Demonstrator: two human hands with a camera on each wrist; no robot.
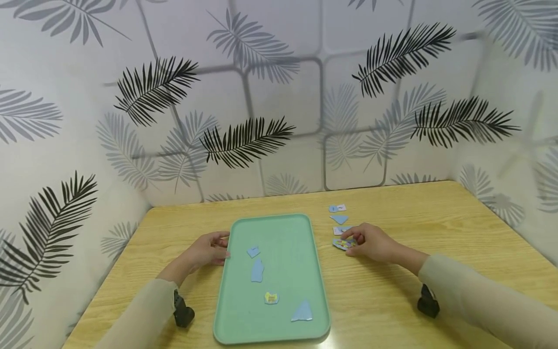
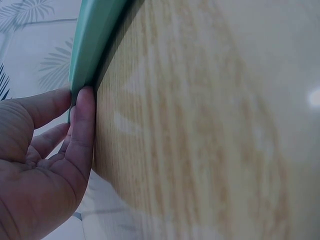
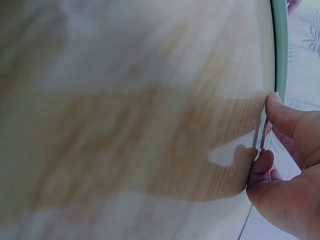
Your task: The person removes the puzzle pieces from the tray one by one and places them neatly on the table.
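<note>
My left hand [image 1: 208, 249] is at the left rim of a green tray [image 1: 279, 320]. In the left wrist view its thumb and fingers [image 2: 82, 125] pinch the tray's edge. On the table right of the tray, my right hand [image 1: 370, 242] holds a multicoloured puzzle piece [image 1: 342, 244] between thumb and fingers. The piece lies low over the wood, its thin edge showing in the right wrist view. Just beyond, a pale blue and white piece [image 1: 337, 230] is partly covered by the fingers. Inside the tray are a small blue piece [image 1: 253, 251], a long blue piece [image 1: 257, 270], a yellow-patterned piece [image 1: 271, 298] and a blue triangular piece [image 1: 302, 311].
Farther back in the same column lie a blue triangular piece [image 1: 339, 219] and a blue and white piece [image 1: 337, 208]. The wooden table [image 1: 436, 218] meets a leaf-patterned wall covering [image 1: 279, 97] at its back and sides.
</note>
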